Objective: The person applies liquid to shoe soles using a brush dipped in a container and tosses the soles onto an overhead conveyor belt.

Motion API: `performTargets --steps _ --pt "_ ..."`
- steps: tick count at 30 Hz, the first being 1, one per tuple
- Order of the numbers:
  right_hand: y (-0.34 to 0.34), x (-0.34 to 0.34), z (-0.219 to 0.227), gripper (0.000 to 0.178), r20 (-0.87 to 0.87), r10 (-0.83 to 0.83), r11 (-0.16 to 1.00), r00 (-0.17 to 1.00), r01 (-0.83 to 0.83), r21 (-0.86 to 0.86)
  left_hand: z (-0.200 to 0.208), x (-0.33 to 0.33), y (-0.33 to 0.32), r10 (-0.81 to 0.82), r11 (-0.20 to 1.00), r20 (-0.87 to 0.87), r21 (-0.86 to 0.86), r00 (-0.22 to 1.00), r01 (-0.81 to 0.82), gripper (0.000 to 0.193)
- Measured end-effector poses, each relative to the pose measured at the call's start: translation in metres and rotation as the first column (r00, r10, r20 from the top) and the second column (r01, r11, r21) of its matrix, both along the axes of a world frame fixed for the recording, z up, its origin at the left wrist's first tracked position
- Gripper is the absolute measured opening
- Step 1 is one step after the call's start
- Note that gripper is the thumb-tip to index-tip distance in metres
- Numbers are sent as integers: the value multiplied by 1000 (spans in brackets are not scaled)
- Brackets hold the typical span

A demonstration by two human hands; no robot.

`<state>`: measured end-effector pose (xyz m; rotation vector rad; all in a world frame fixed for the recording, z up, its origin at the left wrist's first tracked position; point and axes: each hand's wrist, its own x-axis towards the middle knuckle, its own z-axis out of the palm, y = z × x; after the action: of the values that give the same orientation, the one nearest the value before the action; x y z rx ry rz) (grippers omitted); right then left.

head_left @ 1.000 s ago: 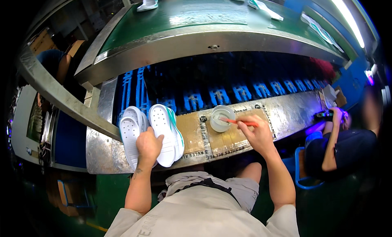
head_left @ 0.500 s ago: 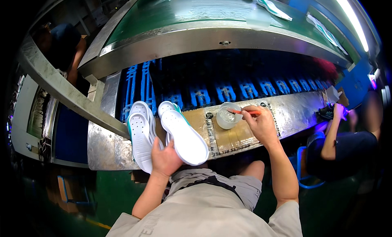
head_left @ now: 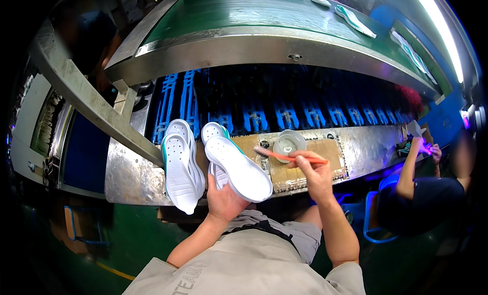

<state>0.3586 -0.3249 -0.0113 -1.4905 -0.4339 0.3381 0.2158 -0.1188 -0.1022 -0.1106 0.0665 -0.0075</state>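
My left hand grips a white shoe sole near its lower end, smooth face up. Beneath it lies another white sole with a green edge, partly covered. To the left rests a stack of white soles with small holes at the upper end. In my right hand is a brush with an orange handle, closed in my fingers. Its bristles point left, close to the right edge of the held sole, apart from it. Behind the handle stands a translucent cup with clear liquid.
Taped cardboard covers part of the metal ledge. Behind it are blue racks; a green conveyor above carries soles. A metal post slants at left. A co-worker sits at right; another person is at far left.
My right hand has drawn the brush out of the cup and brought it left toward the sole. My left hand, with the sole, has shifted slightly right, away from the stack.
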Motion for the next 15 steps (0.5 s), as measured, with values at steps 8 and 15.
performTargets --steps 8,15 --pt "25 -12 0 25 -93 173 980 981 -181 -88 -13 -3 11 14 998 -12 -57 1000 -14 100" --pt "34 -13 22 17 145 303 852 942 -199 -485 4 1 15 88 873 -97 487 991 -29 67"
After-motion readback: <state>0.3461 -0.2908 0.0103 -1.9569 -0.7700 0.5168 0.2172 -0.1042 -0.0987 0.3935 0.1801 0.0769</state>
